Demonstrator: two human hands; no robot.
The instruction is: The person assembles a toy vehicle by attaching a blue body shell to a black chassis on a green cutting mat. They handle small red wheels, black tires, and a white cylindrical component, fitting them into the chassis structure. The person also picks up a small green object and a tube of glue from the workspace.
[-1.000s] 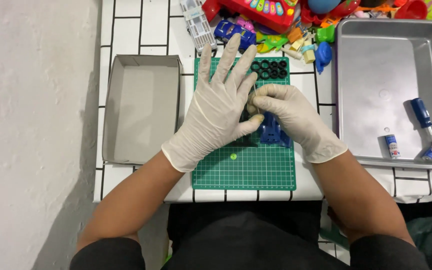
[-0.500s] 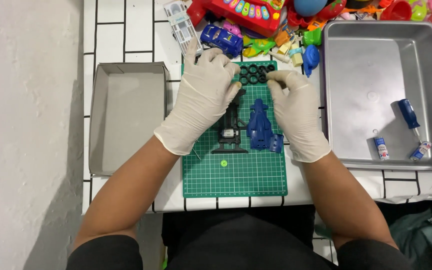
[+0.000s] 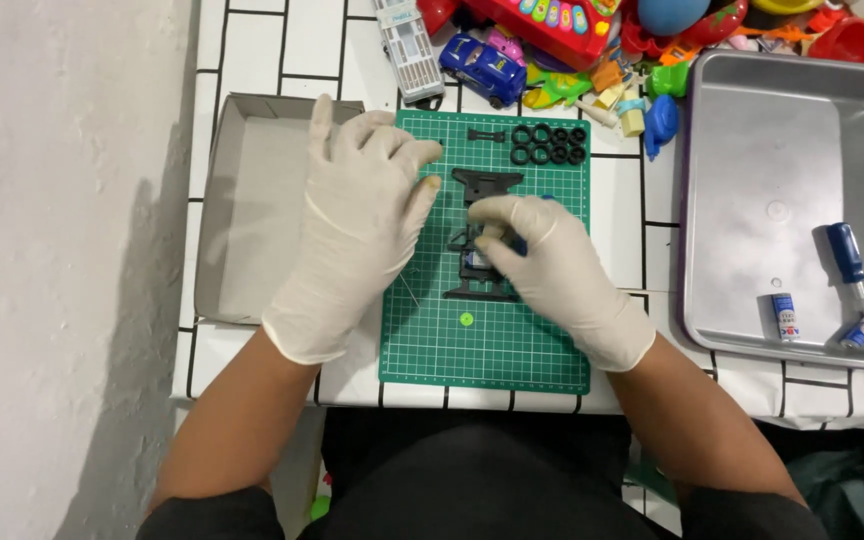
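**Gloved hands on a black toy chassis at the cutting mat**

My right hand (image 3: pixel 552 270), in a white glove, sat over the black toy car chassis (image 3: pixel 477 270) in the middle of the green cutting mat (image 3: pixel 492 340), fingers curled down and my grip closed on its upper part. The chassis lay flat on the mat, partly hidden under my fingers. My left hand (image 3: pixel 357 230), also gloved, rested spread and empty across the mat's left edge, fingertips just beside the chassis, holding nothing.

A loose black plastic part (image 3: pixel 487 183) lay just above the chassis. A cluster of small black tyres (image 3: pixel 549 145) sat at the mat's top edge, near a short black bar (image 3: pixel 486 134). A small green dot (image 3: pixel 466 319) lay on the mat below the chassis.

Left of the mat stood a grey cardboard box lid (image 3: pixel 242 220). On the right a metal tray (image 3: pixel 782 200) held a blue-handled screwdriver (image 3: pixel 847 255) and two small tubes (image 3: pixel 785 317). A blue toy car (image 3: pixel 482 65) and a pile of colourful toys (image 3: pixel 652 60) crowded the far end of the white tiled worktop (image 3: pixel 632 215).
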